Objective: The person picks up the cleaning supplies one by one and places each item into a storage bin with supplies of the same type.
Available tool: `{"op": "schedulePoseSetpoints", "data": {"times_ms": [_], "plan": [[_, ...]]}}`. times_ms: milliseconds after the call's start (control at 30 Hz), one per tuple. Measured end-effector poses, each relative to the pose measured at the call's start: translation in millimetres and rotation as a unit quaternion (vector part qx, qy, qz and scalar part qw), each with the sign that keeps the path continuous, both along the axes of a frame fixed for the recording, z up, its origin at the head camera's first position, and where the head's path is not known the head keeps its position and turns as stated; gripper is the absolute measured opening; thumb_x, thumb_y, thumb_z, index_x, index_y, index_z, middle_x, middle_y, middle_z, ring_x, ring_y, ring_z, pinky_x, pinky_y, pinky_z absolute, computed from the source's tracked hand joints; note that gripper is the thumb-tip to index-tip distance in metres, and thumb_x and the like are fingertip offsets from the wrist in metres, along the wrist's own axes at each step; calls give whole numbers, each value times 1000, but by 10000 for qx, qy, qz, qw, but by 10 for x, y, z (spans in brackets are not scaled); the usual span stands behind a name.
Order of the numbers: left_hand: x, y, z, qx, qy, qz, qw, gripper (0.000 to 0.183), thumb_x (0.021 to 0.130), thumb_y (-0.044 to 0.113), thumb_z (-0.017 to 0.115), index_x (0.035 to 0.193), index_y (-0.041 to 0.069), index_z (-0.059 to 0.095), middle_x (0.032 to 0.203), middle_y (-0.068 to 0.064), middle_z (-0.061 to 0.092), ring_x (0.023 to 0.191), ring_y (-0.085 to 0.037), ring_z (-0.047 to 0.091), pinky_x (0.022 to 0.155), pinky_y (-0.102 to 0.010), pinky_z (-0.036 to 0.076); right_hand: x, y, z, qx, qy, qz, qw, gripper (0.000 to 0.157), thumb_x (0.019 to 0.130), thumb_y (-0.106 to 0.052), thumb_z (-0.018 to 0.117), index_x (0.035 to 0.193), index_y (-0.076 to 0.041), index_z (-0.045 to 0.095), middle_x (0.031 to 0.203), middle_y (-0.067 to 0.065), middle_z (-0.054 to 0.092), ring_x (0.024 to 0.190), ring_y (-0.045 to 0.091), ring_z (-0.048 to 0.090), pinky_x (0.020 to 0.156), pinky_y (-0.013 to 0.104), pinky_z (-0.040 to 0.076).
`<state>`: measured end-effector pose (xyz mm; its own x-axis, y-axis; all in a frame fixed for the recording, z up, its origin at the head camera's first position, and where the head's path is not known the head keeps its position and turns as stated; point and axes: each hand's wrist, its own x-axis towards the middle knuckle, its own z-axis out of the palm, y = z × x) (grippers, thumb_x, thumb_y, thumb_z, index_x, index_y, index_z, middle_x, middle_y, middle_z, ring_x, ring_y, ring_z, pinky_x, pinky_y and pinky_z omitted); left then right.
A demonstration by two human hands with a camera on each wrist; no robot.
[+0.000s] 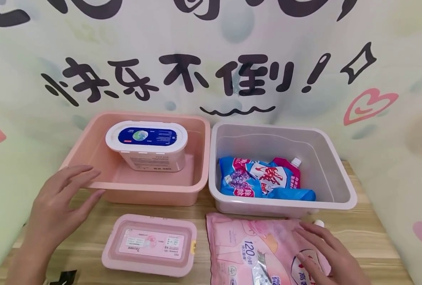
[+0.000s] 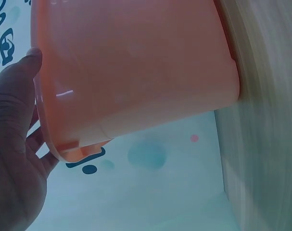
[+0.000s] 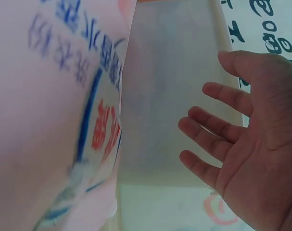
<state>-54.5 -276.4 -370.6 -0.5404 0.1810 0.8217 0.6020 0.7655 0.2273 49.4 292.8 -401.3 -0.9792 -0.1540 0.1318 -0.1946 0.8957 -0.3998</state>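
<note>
My left hand (image 1: 63, 198) is at the front left corner of a pink basin (image 1: 154, 190), fingers over the rim and thumb outside it; in the left wrist view the thumb (image 2: 35, 60) lies at the rim. Inside that basin stands a white-lidded laundry capsule tub (image 1: 157, 154). Over a pink laundry detergent bag (image 1: 232, 245) hovers my right hand (image 1: 328, 253), its fingers spread and holding nothing in the right wrist view. A pink lidded box (image 1: 148, 263) lies between the hands, in front of the pink basin.
To the right of the pink basin, a whitish basin (image 1: 285, 206) holds a blue and pink spouted detergent pouch (image 1: 267, 178). A printed cloth backdrop (image 1: 182, 35) rises behind the wooden table (image 1: 378, 237). A small black object (image 1: 66, 277) is near my left wrist.
</note>
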Motion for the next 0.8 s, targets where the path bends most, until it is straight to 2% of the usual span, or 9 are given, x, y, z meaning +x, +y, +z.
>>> {"op": "schedulePoseSetpoints", "data": {"times_ms": [33, 100, 267, 333, 500, 667, 800], "plan": [[1, 4, 6, -15, 12, -3, 10000, 63, 102, 61, 61, 107, 0, 79, 109, -25, 73, 120, -22, 64, 121, -15, 36, 4, -23, -7, 15, 50, 56, 10000, 62, 82, -41, 91, 139, -32, 68, 145, -13, 61, 130, -4, 53, 85, 53, 65], [1, 11, 13, -43, 36, -1, 10000, 62, 102, 60, 61, 105, 1, 80, 108, -24, 73, 117, -24, 63, 121, -14, 36, 8, -72, -15, 24, 55, 121, 9999, 63, 80, -42, 92, 137, -34, 69, 142, -17, 61, 128, -7, 53, 85, 51, 65], [4, 1, 7, -92, 69, -68, 9999, 58, 103, 56, 61, 106, 1, 81, 106, -23, 75, 116, -25, 64, 122, -18, 37, 30, -257, -11, -11, -168, 117, 9998, 62, 81, -49, 90, 138, -40, 67, 145, -17, 59, 128, 12, 61, 86, 52, 65], [5, -13, -4, -149, 18, -95, 9998, 58, 104, 55, 61, 109, 2, 81, 107, -23, 76, 118, -25, 64, 123, -20, 37, 54, -356, -15, 99, -200, 72, 9997, 61, 83, -55, 86, 138, -43, 66, 146, -18, 60, 130, 14, 61, 88, 52, 65], [7, -53, -53, -310, -175, -49, 9994, 57, 105, 56, 59, 114, 4, 82, 111, -20, 78, 126, -18, 65, 126, -25, 35, 106, -569, -57, 608, -184, 101, 9979, 69, 80, -71, 80, 142, -52, 59, 146, -27, 58, 134, 8, 59, 96, 50, 63], [14, -71, -100, -346, -216, -1, 9992, 54, 105, 54, 59, 112, 5, 82, 110, -17, 80, 134, -7, 62, 128, -30, 35, 125, -643, -124, 711, -380, 159, 9966, 76, 78, -78, 74, 147, -58, 50, 151, -29, 53, 139, 8, 56, 100, 51, 62], [14, -75, -104, -319, -236, 30, 9992, 55, 105, 55, 58, 109, 5, 82, 101, -16, 79, 116, -11, 65, 130, -33, 33, 111, -643, -153, 680, -541, 166, 9961, 77, 78, -81, 70, 148, -57, 50, 154, -25, 52, 141, 13, 55, 102, 52, 61]]}}
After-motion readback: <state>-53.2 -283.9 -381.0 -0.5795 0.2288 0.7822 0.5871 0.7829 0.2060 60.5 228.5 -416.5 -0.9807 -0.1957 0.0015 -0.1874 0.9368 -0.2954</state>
